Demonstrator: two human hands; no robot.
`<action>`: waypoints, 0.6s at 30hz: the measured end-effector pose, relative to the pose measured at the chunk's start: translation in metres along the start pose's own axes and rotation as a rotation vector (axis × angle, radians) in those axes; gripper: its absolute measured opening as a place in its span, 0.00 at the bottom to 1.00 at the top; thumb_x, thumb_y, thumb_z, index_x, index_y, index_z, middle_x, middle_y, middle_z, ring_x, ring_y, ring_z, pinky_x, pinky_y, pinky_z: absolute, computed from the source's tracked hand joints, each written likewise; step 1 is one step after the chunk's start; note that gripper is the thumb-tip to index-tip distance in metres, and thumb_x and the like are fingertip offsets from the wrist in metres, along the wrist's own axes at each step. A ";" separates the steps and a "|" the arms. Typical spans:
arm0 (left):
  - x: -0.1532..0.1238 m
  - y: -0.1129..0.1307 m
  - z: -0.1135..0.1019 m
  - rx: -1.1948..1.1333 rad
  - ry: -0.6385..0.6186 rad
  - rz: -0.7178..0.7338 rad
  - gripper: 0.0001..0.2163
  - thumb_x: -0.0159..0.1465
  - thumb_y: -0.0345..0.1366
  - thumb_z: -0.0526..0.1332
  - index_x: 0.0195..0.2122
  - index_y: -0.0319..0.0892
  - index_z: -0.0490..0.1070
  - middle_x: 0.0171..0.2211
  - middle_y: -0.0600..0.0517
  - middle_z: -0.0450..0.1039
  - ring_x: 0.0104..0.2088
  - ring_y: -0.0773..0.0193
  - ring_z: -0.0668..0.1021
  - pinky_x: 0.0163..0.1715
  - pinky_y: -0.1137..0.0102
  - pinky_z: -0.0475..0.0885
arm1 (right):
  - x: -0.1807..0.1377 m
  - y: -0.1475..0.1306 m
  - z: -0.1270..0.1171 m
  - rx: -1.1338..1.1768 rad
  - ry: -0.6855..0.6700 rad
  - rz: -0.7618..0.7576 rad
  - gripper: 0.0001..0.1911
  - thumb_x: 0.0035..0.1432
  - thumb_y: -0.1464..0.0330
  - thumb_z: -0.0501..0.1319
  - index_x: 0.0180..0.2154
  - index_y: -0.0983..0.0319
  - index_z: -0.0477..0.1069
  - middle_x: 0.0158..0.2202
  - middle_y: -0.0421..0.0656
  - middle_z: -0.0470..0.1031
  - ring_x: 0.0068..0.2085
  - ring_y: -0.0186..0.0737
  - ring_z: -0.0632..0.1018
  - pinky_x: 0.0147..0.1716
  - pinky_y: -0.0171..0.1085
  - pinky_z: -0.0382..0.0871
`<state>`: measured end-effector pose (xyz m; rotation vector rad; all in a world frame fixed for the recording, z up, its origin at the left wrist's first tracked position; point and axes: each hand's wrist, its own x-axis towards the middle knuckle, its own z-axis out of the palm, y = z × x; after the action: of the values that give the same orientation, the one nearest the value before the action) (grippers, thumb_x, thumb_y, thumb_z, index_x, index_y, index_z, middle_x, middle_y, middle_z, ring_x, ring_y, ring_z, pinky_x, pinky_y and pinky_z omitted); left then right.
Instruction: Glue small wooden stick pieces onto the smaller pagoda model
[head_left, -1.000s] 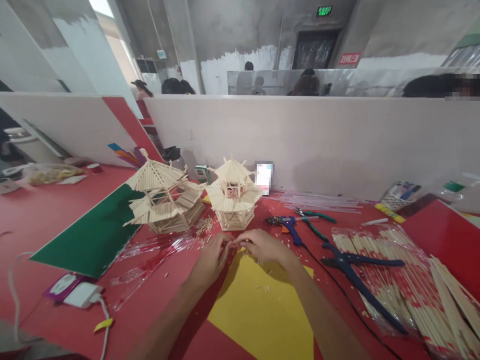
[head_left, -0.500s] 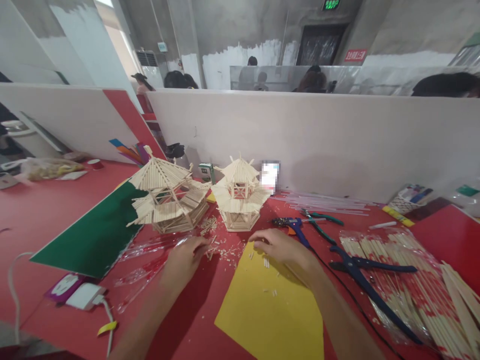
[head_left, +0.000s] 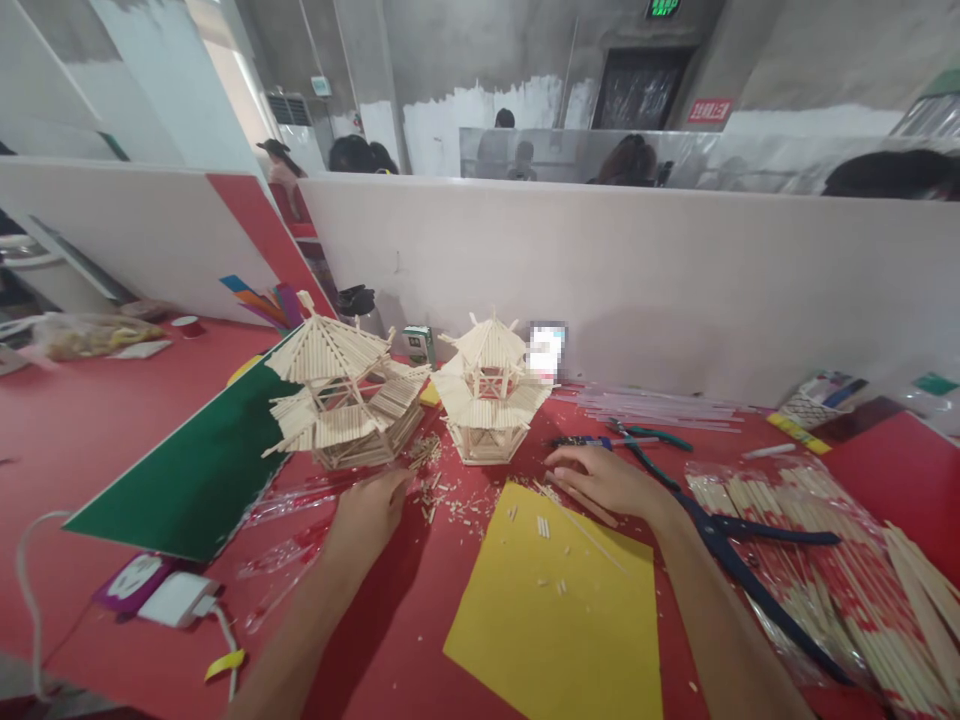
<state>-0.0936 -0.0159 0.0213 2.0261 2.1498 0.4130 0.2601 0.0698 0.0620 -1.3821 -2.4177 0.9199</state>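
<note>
My left hand (head_left: 373, 512) rests low over the red table, in front of the left stick pavilion (head_left: 337, 400). Its fingers are curled together, and whatever they hold, if anything, is hidden. Beside its fingertips lie scattered stick offcuts (head_left: 459, 502). My right hand (head_left: 604, 482), fingers stretched out and holding nothing visible, is just beyond the top edge of a yellow sheet (head_left: 555, 620). It partly covers a blue glue gun (head_left: 592, 441). Between and beyond my hands stands a second two-tiered stick pavilion (head_left: 491, 400). A few short stick pieces (head_left: 543, 527) lie on the sheet.
Right of my right arm lie dark blue long-handled cutters (head_left: 750, 570), green-handled pliers (head_left: 660, 437) and bagged sticks (head_left: 817, 570). Clear glue sticks (head_left: 652, 408) lie along the white partition (head_left: 675, 280). A green board (head_left: 195, 470) and a white plug (head_left: 176, 598) are at left.
My right hand has moved right, off the yellow sheet's corner and over the glue gun. My left hand has shifted slightly left, its fingers more tucked in. The view has shifted a little.
</note>
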 end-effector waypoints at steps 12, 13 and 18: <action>0.029 0.018 0.005 0.027 0.031 0.134 0.13 0.68 0.37 0.51 0.38 0.45 0.76 0.41 0.47 0.79 0.41 0.59 0.79 0.36 0.71 0.68 | -0.003 0.005 -0.008 -0.006 0.004 -0.037 0.16 0.65 0.64 0.55 0.51 0.56 0.74 0.54 0.45 0.76 0.53 0.46 0.76 0.53 0.42 0.66; 0.030 0.018 0.005 0.051 0.017 0.117 0.13 0.68 0.35 0.51 0.39 0.45 0.76 0.41 0.47 0.79 0.42 0.58 0.79 0.36 0.71 0.68 | -0.004 0.006 -0.009 -0.010 0.007 -0.044 0.16 0.65 0.64 0.55 0.51 0.56 0.74 0.54 0.45 0.76 0.53 0.46 0.76 0.52 0.42 0.66; 0.029 0.015 -0.001 0.130 -0.017 0.032 0.10 0.66 0.40 0.55 0.38 0.48 0.76 0.37 0.49 0.80 0.38 0.56 0.80 0.33 0.69 0.67 | -0.010 0.007 -0.013 -0.030 -0.124 -0.001 0.15 0.65 0.62 0.55 0.47 0.58 0.75 0.41 0.44 0.81 0.36 0.41 0.80 0.38 0.38 0.69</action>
<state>-0.0816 0.0136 0.0289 2.1254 2.1900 0.2659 0.2761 0.0697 0.0694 -1.3719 -2.5318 1.0017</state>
